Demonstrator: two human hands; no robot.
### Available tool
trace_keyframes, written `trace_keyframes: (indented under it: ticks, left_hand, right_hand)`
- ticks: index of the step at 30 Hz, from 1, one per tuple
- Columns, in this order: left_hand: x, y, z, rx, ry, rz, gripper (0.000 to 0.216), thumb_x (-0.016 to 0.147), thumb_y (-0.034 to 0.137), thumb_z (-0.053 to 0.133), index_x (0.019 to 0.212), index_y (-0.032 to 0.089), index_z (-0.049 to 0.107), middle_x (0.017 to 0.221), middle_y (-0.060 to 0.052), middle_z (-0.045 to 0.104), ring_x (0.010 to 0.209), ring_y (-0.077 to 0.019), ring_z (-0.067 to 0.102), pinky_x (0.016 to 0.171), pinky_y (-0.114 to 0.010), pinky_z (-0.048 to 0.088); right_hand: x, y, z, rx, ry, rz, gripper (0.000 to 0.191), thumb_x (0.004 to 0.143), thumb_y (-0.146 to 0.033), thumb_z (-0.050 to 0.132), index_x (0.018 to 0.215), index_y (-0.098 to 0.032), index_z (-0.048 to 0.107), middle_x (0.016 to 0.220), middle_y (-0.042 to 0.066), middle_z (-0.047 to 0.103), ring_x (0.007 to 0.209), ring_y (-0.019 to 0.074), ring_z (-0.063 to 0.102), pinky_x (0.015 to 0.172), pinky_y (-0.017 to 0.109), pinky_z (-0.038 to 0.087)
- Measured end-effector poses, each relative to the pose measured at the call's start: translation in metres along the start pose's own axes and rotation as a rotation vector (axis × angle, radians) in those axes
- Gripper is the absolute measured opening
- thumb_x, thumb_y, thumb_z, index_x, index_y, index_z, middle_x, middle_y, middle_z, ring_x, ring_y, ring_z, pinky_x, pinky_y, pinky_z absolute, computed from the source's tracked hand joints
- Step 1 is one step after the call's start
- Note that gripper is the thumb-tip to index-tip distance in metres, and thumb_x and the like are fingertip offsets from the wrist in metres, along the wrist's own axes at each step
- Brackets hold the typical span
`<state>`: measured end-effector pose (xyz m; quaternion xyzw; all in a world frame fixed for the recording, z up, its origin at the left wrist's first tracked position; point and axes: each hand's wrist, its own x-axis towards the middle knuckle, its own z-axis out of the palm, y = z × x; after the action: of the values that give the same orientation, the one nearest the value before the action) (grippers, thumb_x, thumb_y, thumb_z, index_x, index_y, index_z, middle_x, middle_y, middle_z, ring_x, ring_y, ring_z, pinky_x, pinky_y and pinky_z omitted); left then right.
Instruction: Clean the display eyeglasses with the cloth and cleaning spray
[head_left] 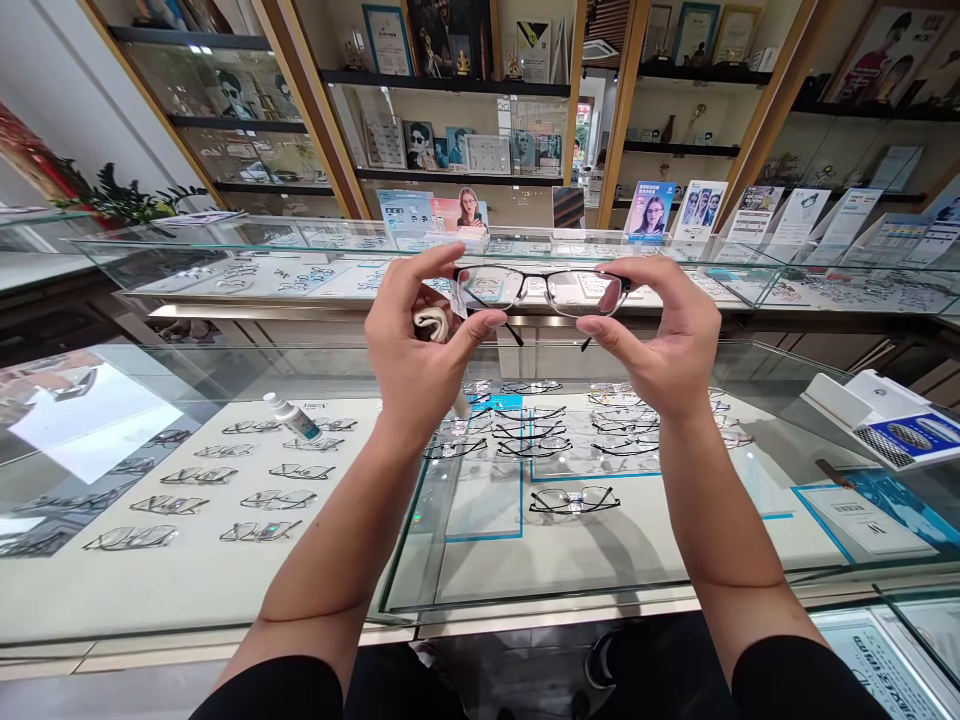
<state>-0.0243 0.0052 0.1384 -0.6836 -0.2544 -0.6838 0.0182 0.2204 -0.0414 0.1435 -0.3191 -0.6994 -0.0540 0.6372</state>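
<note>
I hold a pair of black-framed glasses (551, 288) up in front of me with both hands, above a glass display counter (420, 590). My left hand (420, 335) pinches the left lens edge between thumb and forefinger, with a small crumpled cloth (433, 323) tucked in its palm. My right hand (664, 335) grips the right end of the frame between thumb and fingers. The temples hang folded down behind the lenses.
Several glasses lie in rows inside the counter below. A small spray bottle (292, 416) lies on the glass at left. A white box with a blue case (889, 418) sits at right. A second counter (315, 240) with brochures and wall shelves stand behind.
</note>
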Motion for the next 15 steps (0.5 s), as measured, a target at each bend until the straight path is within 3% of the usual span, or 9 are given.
trace_keyframes:
  ticks: [6, 10, 15]
  left_hand:
    - [-0.004, 0.003, 0.006, -0.071, 0.068, -0.119, 0.062, 0.076, 0.075, 0.089, 0.116, 0.030, 0.074, 0.113, -0.006, 0.076, 0.089, -0.0209, 0.072, 0.068, -0.037, 0.057]
    - [-0.008, 0.011, 0.008, -0.064, 0.114, -0.111, 0.050, 0.081, 0.064, 0.091, 0.115, 0.032, 0.074, 0.115, -0.005, 0.076, 0.080, -0.0181, 0.069, 0.068, -0.037, 0.057]
    - [-0.009, 0.013, 0.010, -0.048, 0.160, -0.099, 0.049, 0.084, 0.062, 0.091, 0.118, 0.032, 0.073, 0.118, -0.006, 0.074, 0.092, -0.0221, 0.072, 0.074, -0.039, 0.061]
  right_hand:
    - [0.003, 0.013, 0.004, -0.010, 0.040, -0.138, 0.040, 0.096, -0.063, 0.077, 0.123, -0.033, 0.074, 0.106, 0.001, 0.074, 0.091, 0.0234, 0.070, 0.099, 0.053, 0.060]
    - [0.004, 0.010, 0.004, -0.066, 0.034, -0.133, 0.042, 0.097, -0.066, 0.074, 0.126, -0.035, 0.073, 0.110, 0.003, 0.074, 0.104, 0.0270, 0.070, 0.100, 0.054, 0.061]
    - [0.003, 0.000, 0.005, -0.115, 0.027, -0.070, 0.042, 0.099, -0.066, 0.070, 0.130, -0.038, 0.073, 0.122, 0.005, 0.070, 0.119, 0.0304, 0.066, 0.103, 0.056, 0.061]
